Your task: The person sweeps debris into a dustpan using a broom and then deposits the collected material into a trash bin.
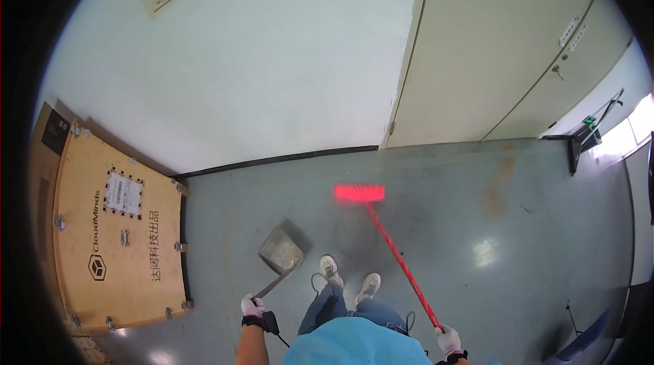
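My left hand [252, 306], in a white glove, is closed around the handle of a grey dustpan [281, 250]. The pan hangs at the left of my feet, and a dark shadow shows beside it. My right hand [448, 341], gloved too, grips the upper end of a red-handled broom [403, 264]. Its bright red bristle head [359, 192] is out ahead of my feet, a little left of the handle, against the grey floor. Whether the bristles touch the floor I cannot tell.
A large wooden crate [126, 242] with metal clips stands at the left. Ahead is a white wall [238, 79] with a dark skirting strip, then beige doors [490, 51]. A black stand [579, 143] is at the far right. Brownish stains [496, 191] mark the grey floor [436, 229].
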`<state>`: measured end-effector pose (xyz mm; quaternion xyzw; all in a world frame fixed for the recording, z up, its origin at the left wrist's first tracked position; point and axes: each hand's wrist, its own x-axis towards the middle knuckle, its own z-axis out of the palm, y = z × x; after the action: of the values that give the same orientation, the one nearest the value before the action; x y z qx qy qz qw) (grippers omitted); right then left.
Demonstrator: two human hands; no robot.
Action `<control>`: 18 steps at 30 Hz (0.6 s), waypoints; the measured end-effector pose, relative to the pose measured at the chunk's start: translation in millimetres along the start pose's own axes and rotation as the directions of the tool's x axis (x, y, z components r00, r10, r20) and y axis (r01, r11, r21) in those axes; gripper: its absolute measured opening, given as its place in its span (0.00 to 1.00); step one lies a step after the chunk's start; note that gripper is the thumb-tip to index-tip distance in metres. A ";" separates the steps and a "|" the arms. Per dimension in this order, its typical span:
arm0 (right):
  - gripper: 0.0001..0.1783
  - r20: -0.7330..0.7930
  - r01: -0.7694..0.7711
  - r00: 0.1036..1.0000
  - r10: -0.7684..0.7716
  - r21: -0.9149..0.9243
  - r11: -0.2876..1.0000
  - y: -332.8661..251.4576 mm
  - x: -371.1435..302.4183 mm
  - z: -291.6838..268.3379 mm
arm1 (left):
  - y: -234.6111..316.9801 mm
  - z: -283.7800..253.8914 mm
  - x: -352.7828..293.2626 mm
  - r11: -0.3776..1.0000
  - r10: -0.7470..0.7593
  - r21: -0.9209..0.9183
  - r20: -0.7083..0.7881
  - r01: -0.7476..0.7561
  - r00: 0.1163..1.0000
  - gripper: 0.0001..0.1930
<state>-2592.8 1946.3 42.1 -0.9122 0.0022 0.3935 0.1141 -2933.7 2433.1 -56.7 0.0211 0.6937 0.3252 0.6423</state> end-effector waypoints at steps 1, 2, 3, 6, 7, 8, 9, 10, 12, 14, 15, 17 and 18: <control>0.19 0.006 -0.004 1.000 0.004 0.005 1.000 -7.5 0.1 -1.8 | -2.0 -2.5 5.1 1.000 0.004 0.008 -0.003 -0.004 1.000 0.08; 0.19 -0.020 0.057 0.998 -0.056 0.024 0.998 -21.3 8.5 -6.3 | -2.3 -7.7 9.1 0.995 -0.016 0.100 0.038 0.012 0.999 0.08; 0.18 -0.050 0.117 0.992 -0.114 0.042 0.992 -35.8 17.9 -10.2 | -0.5 -12.4 11.2 0.981 -0.042 0.194 0.077 0.026 0.996 0.08; 0.17 -0.156 0.237 0.958 -0.239 -0.035 0.971 -72.2 83.1 -13.7 | -15.5 27.0 -19.6 0.961 -0.024 0.277 0.030 0.015 0.999 0.08; 0.16 -0.165 0.251 0.952 -0.258 -0.064 0.966 -90.0 105.2 -13.1 | -15.0 30.3 -23.2 0.959 -0.016 0.282 0.028 0.007 0.999 0.08; 0.16 -0.163 0.219 0.959 -0.233 -0.101 0.971 -108.6 124.6 -13.1 | -15.0 32.5 -25.7 0.953 -0.009 0.302 0.014 0.004 1.000 0.08; 0.16 -0.160 0.188 0.965 -0.209 -0.139 0.972 -129.2 140.6 -13.2 | -12.7 33.2 -27.9 0.947 0.001 0.321 -0.003 0.000 1.000 0.08; 0.16 -0.131 0.174 0.973 -0.192 -0.133 0.976 -146.8 151.8 -16.1 | -12.0 32.7 -29.8 0.945 0.007 0.326 -0.008 -0.004 1.000 0.08; 0.16 -0.129 0.166 0.974 -0.186 -0.148 0.975 -155.6 164.4 -13.1 | -12.4 31.3 -35.2 0.949 -0.073 0.308 0.013 0.065 0.997 0.09; 0.16 -0.104 0.206 0.970 -0.221 -0.138 0.969 -144.2 173.3 -10.4 | -17.1 34.7 -41.3 0.944 -0.052 0.327 0.018 0.043 0.998 0.09; 0.17 -0.069 0.208 0.974 -0.214 -0.085 0.974 -130.8 169.7 -5.4 | -19.3 30.0 -45.2 0.943 -0.028 0.331 0.014 0.022 1.000 0.09; 0.18 -0.020 0.171 0.985 -0.174 -0.098 0.980 -94.2 146.2 -0.8 | -20.2 21.6 -44.8 0.952 -0.017 0.306 0.003 0.016 1.000 0.09; 0.16 -0.032 0.201 0.978 -0.204 -0.077 0.977 -66.0 133.1 3.4 | -20.4 21.7 -43.1 0.959 -0.010 0.283 0.004 0.008 1.000 0.09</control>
<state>-2497.2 2022.6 -42.2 -0.9189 -0.1029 0.3614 0.1201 -2898.6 2407.0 -27.8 0.1106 0.7313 0.2195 0.6362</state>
